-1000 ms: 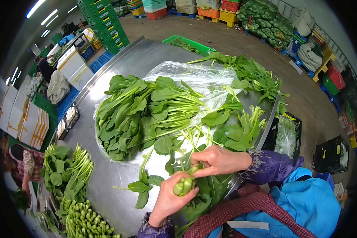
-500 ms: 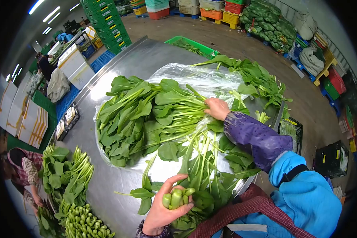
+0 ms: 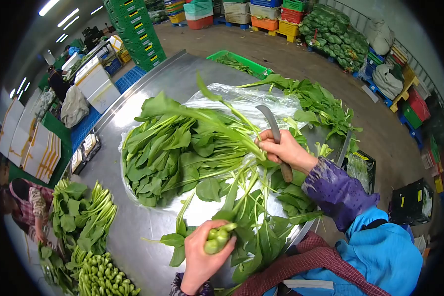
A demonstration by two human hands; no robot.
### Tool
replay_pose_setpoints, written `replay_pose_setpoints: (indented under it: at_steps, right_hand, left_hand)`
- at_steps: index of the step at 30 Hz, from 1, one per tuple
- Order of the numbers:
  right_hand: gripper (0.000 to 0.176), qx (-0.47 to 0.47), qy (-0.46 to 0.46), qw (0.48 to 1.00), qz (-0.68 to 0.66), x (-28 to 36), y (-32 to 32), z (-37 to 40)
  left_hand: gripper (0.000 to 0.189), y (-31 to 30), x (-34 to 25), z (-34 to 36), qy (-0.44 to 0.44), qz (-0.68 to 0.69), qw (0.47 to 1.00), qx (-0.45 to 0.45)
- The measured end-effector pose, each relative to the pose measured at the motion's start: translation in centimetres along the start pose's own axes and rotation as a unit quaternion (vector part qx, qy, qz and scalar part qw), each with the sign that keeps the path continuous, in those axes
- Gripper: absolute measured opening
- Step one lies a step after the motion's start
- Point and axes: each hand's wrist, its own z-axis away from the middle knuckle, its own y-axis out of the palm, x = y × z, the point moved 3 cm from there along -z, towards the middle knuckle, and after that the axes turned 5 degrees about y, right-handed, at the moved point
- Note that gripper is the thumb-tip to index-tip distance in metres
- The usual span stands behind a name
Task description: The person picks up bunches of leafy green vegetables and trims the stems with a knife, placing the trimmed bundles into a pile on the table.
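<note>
- The left hand (image 3: 202, 254) is closed round the pale cut ends of a bunch of greens (image 3: 217, 238), low and near the person's body; the bunch's leaves spread away to the right over the worktop edge.
- The right hand (image 3: 284, 149) is further out and to the right, well apart from the left. It grips a knife (image 3: 273, 124) whose curved blade points up and away, with the handle sticking out below the palm.
- The fingertips of the same hand also pinch the stem end of a leafy stalk (image 3: 202, 114), which is lifted off the heap with its leaves reaching left.
- Between and beyond the two hands lies a pile of loose greens (image 3: 167, 153) on a clear plastic sheet (image 3: 241, 97), stems pointing toward the right hand.
- All of this sits on a steel worktop (image 3: 175, 74).
- More leaves (image 3: 318, 101) lie along the far right edge, beside a green crate (image 3: 238, 60).
- At the lower left, sorted bunches (image 3: 84, 217) lie side by side, with another person (image 3: 29, 207) just past them.
</note>
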Motion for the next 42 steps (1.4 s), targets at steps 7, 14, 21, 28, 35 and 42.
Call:
replay_pose_setpoints:
  at_steps: [7, 14, 21, 28, 35, 42]
  right_hand:
    - [0.019, 0.117, -0.080, 0.979, 0.143, 1.5, 4.4, 5.7]
    - [0.021, 0.058, -0.166, 0.973, 0.152, 1.1, 5.0, 8.1]
    - [0.037, -0.028, -0.305, 0.881, 0.361, -0.4, 7.0, 9.8]
    - [0.025, -0.042, -0.284, 0.897, 0.335, -3.3, 4.8, 7.6]
    - [0.036, 0.103, -0.222, 0.963, 0.111, -1.5, 6.7, 8.7]
    - [0.016, 0.062, -0.175, 0.959, 0.213, -2.4, 5.1, 5.4]
  left_hand:
    - [0.038, 2.9, -3.2, -1.1, 0.231, -0.362, 0.903, 0.014]
    - [0.034, 3.1, -1.4, -0.4, 0.111, -0.112, 0.988, 0.004]
    - [0.033, 3.4, -0.9, 0.0, -0.011, 0.032, 0.999, 0.039]
    - [0.034, 3.6, 0.0, 0.1, 0.001, 0.046, 0.998, 0.034]
    - [0.034, 3.6, 0.3, -0.6, 0.031, 0.011, 0.997, 0.065]
    - [0.033, 0.1, 1.7, 0.2, -0.041, 0.184, 0.981, 0.043]
